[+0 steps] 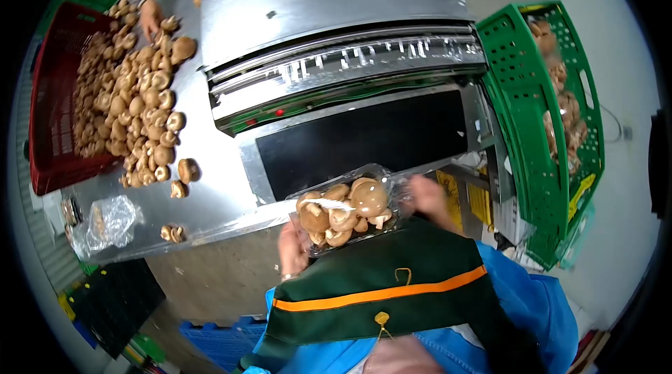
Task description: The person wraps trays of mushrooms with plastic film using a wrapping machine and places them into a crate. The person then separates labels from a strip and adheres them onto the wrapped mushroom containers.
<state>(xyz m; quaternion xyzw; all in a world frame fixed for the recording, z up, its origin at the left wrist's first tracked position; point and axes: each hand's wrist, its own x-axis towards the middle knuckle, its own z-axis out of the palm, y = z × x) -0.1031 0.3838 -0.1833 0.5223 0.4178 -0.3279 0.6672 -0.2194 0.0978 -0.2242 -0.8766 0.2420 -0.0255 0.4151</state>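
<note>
A tray of mushrooms point(343, 209) under clear plastic film is held close in front of my apron. My left hand point(292, 248) grips its left end, and my right hand point(428, 199) is at its right end with the film bunched beside the fingers. Just beyond the tray lies the black plate point(364, 139) of a steel wrapping machine point(336, 10). My fingertips are partly hidden behind the film and the tray's edges.
Loose mushrooms point(143, 108) spill from a red crate point(52, 108) onto the steel table point(217, 185). Another person's hand point(150, 20) touches the pile. Crumpled plastic film point(112, 223) lies at the table's front left. A green crate point(525, 129) of wrapped packs stands right.
</note>
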